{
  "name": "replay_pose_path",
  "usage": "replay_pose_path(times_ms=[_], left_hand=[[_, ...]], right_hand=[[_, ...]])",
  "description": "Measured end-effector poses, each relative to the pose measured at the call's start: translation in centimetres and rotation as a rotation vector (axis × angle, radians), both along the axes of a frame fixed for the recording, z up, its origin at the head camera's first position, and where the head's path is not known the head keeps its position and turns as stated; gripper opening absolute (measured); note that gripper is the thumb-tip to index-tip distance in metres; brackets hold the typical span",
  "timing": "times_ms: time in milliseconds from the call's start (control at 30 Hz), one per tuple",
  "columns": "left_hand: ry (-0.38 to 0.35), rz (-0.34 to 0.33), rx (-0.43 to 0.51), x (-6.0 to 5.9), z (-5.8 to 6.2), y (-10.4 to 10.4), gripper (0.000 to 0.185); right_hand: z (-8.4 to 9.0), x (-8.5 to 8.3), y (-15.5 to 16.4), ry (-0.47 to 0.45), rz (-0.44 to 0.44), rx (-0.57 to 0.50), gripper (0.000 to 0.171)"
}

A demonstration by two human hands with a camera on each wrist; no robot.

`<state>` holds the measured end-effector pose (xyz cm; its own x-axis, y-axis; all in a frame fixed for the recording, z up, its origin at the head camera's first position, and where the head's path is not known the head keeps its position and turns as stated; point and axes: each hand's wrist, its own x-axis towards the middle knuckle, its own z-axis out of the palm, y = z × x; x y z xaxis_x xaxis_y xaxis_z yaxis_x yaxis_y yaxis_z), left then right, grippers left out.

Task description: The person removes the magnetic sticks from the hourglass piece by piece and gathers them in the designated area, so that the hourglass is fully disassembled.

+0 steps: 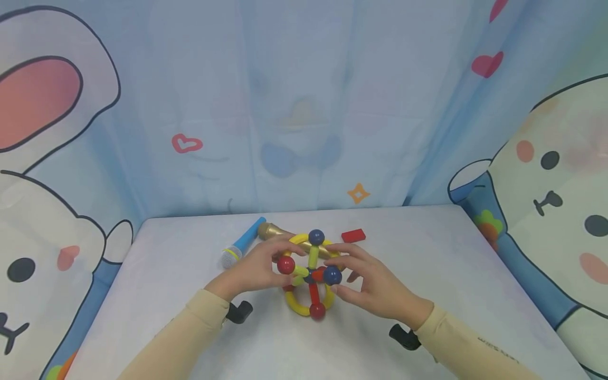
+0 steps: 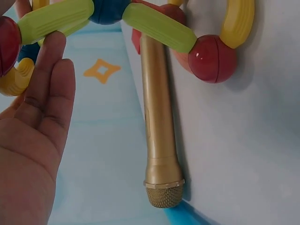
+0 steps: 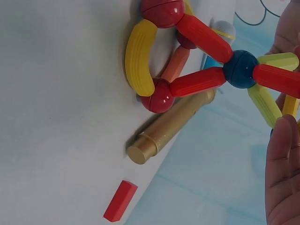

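Note:
A structure of magnetic building sticks and balls point(image 1: 314, 295) stands on the table between both hands. Curved yellow rods point(image 3: 139, 58) join red balls at its base; red and green straight rods meet at a central blue ball point(image 3: 240, 69). My left hand point(image 1: 258, 265) holds its left side, thumb and fingers around a red ball point(image 1: 286, 265); in the left wrist view, its fingers touch a green rod point(image 2: 58, 19). On the right, my right hand point(image 1: 377, 282) holds the structure near an outer blue ball point(image 1: 332, 275). The fingertips are partly hidden behind the parts.
Behind the structure lies a gold microphone point(image 2: 159, 108). A blue toy microphone point(image 1: 247, 237) with a grey head is to its left. One small red block point(image 1: 353, 235) lies at the back right. A cartoon-print curtain point(image 1: 304, 105) hangs behind the white table point(image 1: 380, 359).

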<state>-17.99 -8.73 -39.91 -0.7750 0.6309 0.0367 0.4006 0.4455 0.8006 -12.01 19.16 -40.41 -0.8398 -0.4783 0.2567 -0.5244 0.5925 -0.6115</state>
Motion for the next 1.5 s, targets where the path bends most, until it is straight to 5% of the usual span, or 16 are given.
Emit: replay_pose_path(times_ms=[433, 733, 900, 1233, 1500], left_hand=[[0.049, 0.015, 0.045, 0.0, -0.6, 0.1, 0.050], [0.050, 0.029, 0.070, 0.3, -1.0, 0.4, 0.056], [0.066, 0.033, 0.094, 0.4, -1.2, 0.5, 0.057], [0.044, 0.051, 0.123, 0.6, -1.5, 0.5, 0.060], [0.071, 0.070, 0.178, 0.8, -2.2, 0.6, 0.063]], right_hand=[[-1.1, 0.0, -1.4, -0.019, -0.053, -0.059, 0.093], [-2.5, -0.4, -2.3, 0.015, -0.097, -0.139, 0.101], [-4.1, -0.4, -2.9, -0.069, -0.182, -0.225, 0.115], [-6.2, -0.6, -3.9, -0.078, -0.216, -0.332, 0.111], [-6.1, -1.4, -3.9, -0.020, -0.210, -0.264, 0.112]])
